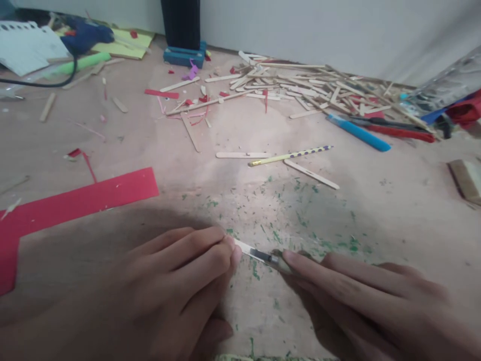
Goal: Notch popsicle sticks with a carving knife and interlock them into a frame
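Just one view here, worn on the person's head and tipped forward and down over the worn work surface [394,210]. It sits very near the left hand [150,291] at 7 o'clock and the right hand [368,306] at 5 o'clock. It faces the white wall [338,30] at 12 o'clock, beyond the scattered craft sticks [300,90].

Cutter [263,256] between left hand [169,286] and right hand [368,306], pencil [289,156] behind, paper strip [75,203] left

No legible writing (labels included) anywhere
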`<state>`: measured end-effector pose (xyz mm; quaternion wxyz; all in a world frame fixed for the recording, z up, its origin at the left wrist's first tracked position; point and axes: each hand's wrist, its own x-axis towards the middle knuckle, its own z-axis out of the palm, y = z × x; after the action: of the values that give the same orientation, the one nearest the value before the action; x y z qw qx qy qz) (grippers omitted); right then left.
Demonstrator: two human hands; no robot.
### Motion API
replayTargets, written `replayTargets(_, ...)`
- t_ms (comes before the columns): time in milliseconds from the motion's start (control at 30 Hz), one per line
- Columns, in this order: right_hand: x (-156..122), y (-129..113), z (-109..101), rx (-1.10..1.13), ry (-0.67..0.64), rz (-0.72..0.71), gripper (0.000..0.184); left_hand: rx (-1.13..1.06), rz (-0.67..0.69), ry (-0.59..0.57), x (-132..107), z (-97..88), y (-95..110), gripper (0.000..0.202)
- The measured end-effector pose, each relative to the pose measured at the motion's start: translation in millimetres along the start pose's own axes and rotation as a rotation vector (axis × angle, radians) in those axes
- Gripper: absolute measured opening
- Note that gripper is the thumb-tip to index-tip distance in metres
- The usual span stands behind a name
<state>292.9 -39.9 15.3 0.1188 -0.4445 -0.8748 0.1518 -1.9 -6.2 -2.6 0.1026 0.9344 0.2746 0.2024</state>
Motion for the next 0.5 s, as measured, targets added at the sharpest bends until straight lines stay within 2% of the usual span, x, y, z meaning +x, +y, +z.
replayTargets(233, -1, -1, 1, -0.002, -0.047, 0.014, 0.045, 0.036, 0.098, -0.013, 1, 2.8, -6, 0.033)
replayTargets(367, -2, 0, 0, -0.012, -0.05, 0.005, 0.05, 0.019, 0.011, -0.005, 1, 1.7, 0, 0.032)
replayTargets(500, -1, 4, 3, -0.06, -0.015, -0.073, 0.043, 0.01, -0.019, -0.01, 0, 1.3, 5, 0.034)
